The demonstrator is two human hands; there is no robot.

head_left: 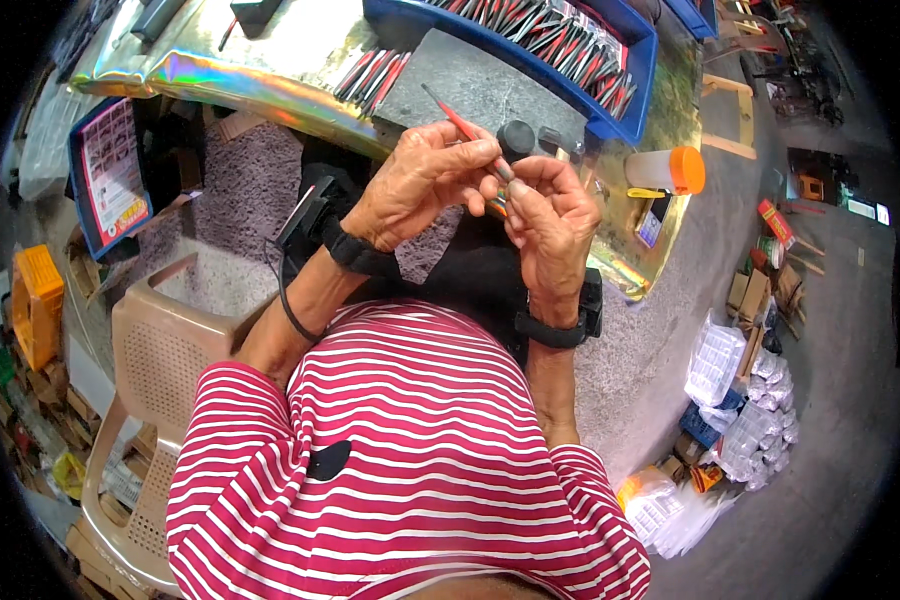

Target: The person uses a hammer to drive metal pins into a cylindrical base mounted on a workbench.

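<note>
A slim red tool with a thin dark tip is held in front of my chest, its tip pointing up and to the left. My left hand pinches it between thumb and fingers. My right hand has its thumb and fingertips closed at the tool's grey lower end. A small orange and green piece shows between the hands, too covered to name. Just beyond the fingers, a round black lidded pot stands on a grey slab. Similar red and black slim tools lie in a bunch left of the slab.
A blue tray full of red and black tools borders the slab. On the shiny gold table cover stands a clear jar with an orange lid. A beige plastic chair is at my left, and wrapped packs lie on the floor right.
</note>
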